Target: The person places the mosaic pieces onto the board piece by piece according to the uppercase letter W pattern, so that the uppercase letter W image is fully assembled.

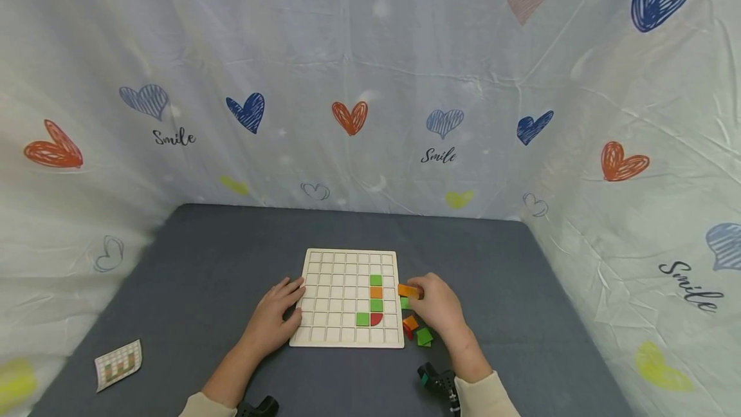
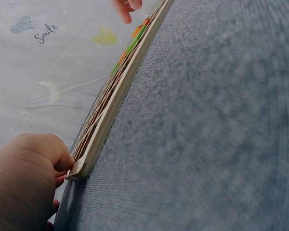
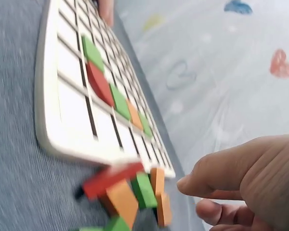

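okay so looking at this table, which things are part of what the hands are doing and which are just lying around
In use:
grid board, steadied by the left hand
orange tile, pinched by the right hand
tiles already set in the board
loose tiles beside the board

Lying about:
pattern card at the table's near left
grey table mat
heart-print sheet behind

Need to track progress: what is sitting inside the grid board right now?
In the board: green tile, orange tile, green tile, green tile, red quarter-round. Left hand covers the left edge.
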Action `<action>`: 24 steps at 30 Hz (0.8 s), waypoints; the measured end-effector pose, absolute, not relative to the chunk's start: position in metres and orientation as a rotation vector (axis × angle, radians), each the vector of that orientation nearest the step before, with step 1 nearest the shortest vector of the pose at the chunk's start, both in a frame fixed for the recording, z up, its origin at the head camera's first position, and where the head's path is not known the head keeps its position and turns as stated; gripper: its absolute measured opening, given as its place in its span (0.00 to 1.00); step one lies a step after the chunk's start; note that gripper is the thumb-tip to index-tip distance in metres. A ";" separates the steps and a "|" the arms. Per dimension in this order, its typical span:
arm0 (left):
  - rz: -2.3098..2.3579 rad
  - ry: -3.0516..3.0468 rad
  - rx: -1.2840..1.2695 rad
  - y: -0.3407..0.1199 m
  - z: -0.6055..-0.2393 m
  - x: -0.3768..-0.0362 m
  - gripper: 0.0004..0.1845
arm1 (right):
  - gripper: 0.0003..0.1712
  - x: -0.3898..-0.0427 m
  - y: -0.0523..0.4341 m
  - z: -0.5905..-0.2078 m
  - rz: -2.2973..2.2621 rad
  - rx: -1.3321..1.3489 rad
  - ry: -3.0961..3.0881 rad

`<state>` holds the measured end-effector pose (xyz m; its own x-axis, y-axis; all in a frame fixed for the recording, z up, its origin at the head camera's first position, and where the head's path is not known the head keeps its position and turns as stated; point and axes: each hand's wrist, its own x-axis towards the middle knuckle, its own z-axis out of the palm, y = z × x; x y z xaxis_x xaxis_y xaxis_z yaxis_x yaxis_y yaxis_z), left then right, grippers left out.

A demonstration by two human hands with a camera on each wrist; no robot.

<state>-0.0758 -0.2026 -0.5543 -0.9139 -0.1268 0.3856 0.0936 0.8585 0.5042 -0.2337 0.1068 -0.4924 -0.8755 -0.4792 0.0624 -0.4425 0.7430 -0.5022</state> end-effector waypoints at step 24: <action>-0.743 -2.629 0.034 -0.203 -0.555 -0.075 0.24 | 0.15 -0.246 0.117 -0.492 -0.818 -0.678 2.934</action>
